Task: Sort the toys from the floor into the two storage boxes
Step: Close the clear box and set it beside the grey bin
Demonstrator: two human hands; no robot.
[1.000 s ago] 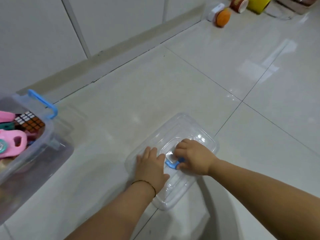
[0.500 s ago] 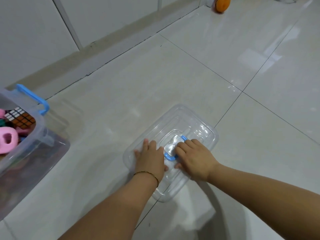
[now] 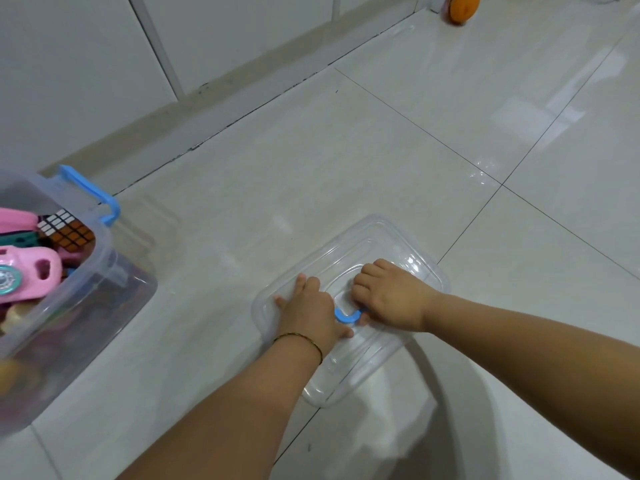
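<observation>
Left hand [image 3: 308, 308], a thin bracelet [image 3: 300, 338] at its wrist, lies flat with straight fingers pressed on the clear lid [image 3: 375, 242], which rests on the tiled floor [image 3: 346, 150]. Right hand [image 3: 393, 296] sits just beside it, fingers curled round the blue handle [image 3: 346, 317] at the lid's middle. Well to the left stands an open storage box [image 3: 104, 292] holding a puzzle cube [image 3: 67, 230] and a pink toy [image 3: 33, 271]. An orange toy [image 3: 462, 6] lies far off by the wall.
</observation>
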